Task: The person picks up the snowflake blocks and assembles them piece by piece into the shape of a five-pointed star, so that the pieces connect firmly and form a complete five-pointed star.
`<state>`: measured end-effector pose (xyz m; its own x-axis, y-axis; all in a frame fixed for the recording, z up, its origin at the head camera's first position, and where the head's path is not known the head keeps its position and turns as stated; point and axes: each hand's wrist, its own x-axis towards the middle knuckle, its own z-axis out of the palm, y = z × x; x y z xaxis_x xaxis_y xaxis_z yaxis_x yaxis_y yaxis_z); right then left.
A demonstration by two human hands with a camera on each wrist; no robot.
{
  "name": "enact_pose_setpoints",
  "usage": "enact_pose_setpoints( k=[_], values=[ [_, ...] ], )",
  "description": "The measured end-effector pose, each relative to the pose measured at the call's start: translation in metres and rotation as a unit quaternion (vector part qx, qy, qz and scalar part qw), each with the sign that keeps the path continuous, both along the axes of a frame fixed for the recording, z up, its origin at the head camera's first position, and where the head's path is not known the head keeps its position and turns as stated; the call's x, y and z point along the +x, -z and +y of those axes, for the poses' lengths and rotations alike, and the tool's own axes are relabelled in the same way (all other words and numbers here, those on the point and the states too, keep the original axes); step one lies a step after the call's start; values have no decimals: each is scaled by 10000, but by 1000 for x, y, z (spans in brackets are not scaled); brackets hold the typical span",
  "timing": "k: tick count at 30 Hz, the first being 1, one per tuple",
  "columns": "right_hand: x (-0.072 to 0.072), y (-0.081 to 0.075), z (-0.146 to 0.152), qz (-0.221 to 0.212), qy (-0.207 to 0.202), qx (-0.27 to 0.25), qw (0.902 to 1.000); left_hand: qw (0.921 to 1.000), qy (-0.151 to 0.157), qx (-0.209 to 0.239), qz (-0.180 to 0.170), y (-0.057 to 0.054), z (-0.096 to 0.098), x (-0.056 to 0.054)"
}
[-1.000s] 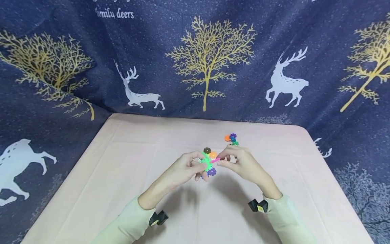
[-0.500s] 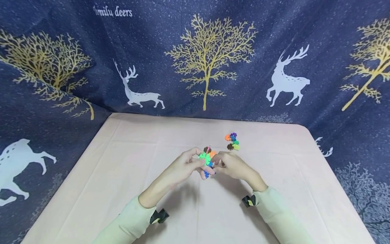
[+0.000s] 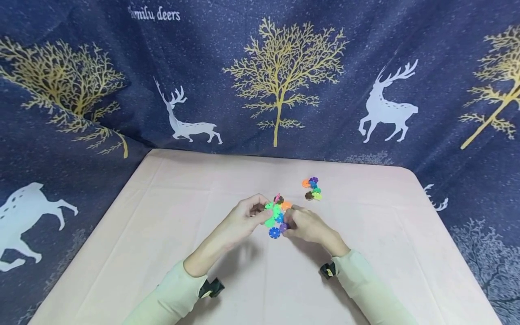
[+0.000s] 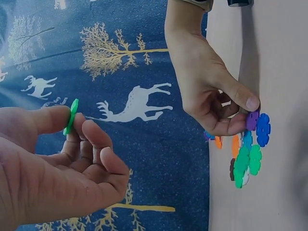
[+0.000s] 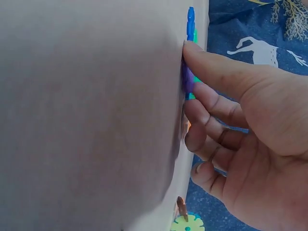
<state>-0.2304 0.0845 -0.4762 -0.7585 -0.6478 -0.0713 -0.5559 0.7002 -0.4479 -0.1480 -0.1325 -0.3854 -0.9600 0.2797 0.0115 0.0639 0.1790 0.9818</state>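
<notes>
Item: joined cluster of snowflake discs, lying mid-table on the pink tablecloth, between the two hands; green, blue, orange, pink and purple pieces are showing. A blue disc is jutting out at its near edge.

Right hand: pinching a purple disc between thumb and forefinger and pressing it down at the cluster's near right side, beside the blue disc; remaining fingers are curling underneath.

Left hand: pinching a single green disc between thumb and forefinger; the left wrist view is showing this piece held apart from the cluster, other fingers loosely bent.

Second lot: small pile of loose discs, sitting on the cloth just beyond and to the right of the hands, apart from the cluster; orange, purple, green, brown and yellow-green are visible.

Progress, as judged: several discs are already interlocking; the purple one is appearing to be at the point of fitting, the green one is waiting unfitted, and the far pile is remaining unused.

Containers: none is showing in any view; every piece is resting directly on the cloth or in fingers.

Backdrop: dark blue deer-and-tree fabric is hanging behind the table.
</notes>
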Motion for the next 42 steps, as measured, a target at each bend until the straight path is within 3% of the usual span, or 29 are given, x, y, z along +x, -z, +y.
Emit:
enact_pose_setpoints(
  k=[9,19,26,31,42],
  values=[
    [2,0,4,37,-176,-544,9984,10000,73,2,33,3,0,0],
    [5,-4,15,-287,-54,-939,9952,9999,101,-1,-10,3,2,0],
    [9,-27,24,257,-14,-995,9947,9998,-23,-169,45,1,4,0],
    [16,-49,30,378,121,-1257,9913,9999,18,-121,21,2,5,0],
    [35,-86,40,854,110,-1922,9776,9999,27,-68,-137,0,9,1]
  ],
)
